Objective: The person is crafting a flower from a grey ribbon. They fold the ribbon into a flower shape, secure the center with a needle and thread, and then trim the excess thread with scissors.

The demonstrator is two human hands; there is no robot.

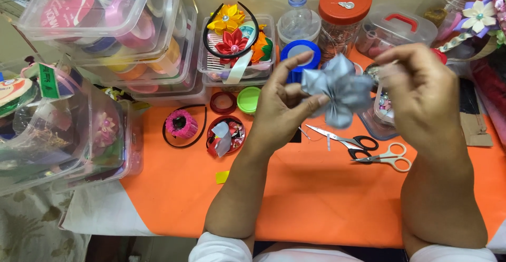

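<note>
far left: clear plastic boxes (63, 135) cut off by the frame edge, contents a jumble seen through glare, hard to make out. above them stacked clear tubs of ribbon rolls (105, 20), top one cropped. a black headband (184, 127) lies flat on the orange surface (316, 188) with a pink ruffled flower on it. beside it a round red lid (225, 134) holding fabric scraps, a green lid (247, 99) just behind. a small tray (232, 46) behind holds yellow, red and orange fabric flowers under another headband.

left hand (279, 109) raised over the surface, thumb and forefinger pinched closed on the left edge of the grey ribbon flower (340, 91). flower is satin, shiny, folded into pleated petals that fan out; it has no clear long axis, its face looks turned toward the camera, lowest petal hangs down. its right side is hidden behind the right hand (421, 93), which is motion-blurred; fingers curl in at the flower but whether they actually grip it i cannot tell.

blue lid (300, 51), a clear bottle and an orange-lidded jar (343, 17) stand behind, partly blocked by the hands. two scissors (369, 149) lie on the surface under the hands, black-handled and cream-handled, handles touching. right edge: more flowers and ribbon, cropped.
</note>
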